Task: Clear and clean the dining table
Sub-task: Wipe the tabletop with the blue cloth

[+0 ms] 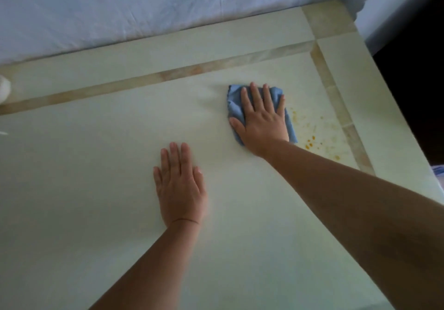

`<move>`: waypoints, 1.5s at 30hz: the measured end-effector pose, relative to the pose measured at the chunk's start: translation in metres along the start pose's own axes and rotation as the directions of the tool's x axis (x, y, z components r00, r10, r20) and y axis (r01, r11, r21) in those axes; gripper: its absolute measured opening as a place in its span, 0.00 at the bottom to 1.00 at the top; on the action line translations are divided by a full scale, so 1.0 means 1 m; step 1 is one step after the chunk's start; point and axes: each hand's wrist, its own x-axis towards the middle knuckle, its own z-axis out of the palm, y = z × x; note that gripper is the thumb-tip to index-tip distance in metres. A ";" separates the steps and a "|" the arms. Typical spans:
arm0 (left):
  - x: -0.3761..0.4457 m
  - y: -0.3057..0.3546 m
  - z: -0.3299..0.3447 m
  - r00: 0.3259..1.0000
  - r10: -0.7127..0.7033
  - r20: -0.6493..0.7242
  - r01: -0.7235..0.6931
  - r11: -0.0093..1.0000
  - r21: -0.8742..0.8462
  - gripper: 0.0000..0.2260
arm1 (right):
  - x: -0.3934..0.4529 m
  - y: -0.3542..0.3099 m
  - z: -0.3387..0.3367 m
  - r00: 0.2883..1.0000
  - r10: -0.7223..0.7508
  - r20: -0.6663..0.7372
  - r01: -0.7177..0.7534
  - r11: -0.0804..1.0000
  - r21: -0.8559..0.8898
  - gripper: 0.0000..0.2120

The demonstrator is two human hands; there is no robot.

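Note:
The pale cream dining table [96, 177] with a beige inlaid border fills the view. My right hand [262, 120] presses flat, fingers spread, on a folded blue cloth [234, 104] near the table's far right corner. Just right of the cloth, orange-yellow stains and crumbs [312, 139] speckle the surface beside the border strip. My left hand [180, 185] lies flat on the bare tabletop with straight fingers, nearer to me and left of the cloth, holding nothing.
A white sheet-covered surface [168, 4] runs along the table's far edge. A white object [4, 89] peeks in at the left edge. The table's right edge drops to dark floor [413, 93]; something white and blue [438, 173] shows there.

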 end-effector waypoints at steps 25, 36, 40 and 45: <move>-0.016 0.120 0.008 0.995 -0.084 0.062 0.088 0.993 -0.074 0.28 | -0.179 0.122 0.000 0.918 -0.377 0.124 0.390 0.916 -0.098 0.36; -0.011 0.129 0.022 0.988 -0.151 0.022 0.151 0.988 -0.018 0.27 | -0.075 0.146 -0.013 0.807 -0.564 0.174 0.587 0.798 -0.135 0.33; -0.012 0.128 0.025 0.989 -0.145 0.016 0.145 0.989 -0.009 0.27 | -0.053 0.120 -0.011 0.934 -0.353 0.052 0.356 0.931 -0.077 0.34; -0.010 0.130 0.024 0.990 -0.142 -0.020 0.142 0.990 -0.005 0.26 | -0.018 0.095 -0.011 0.909 -0.412 0.062 0.416 0.906 -0.078 0.35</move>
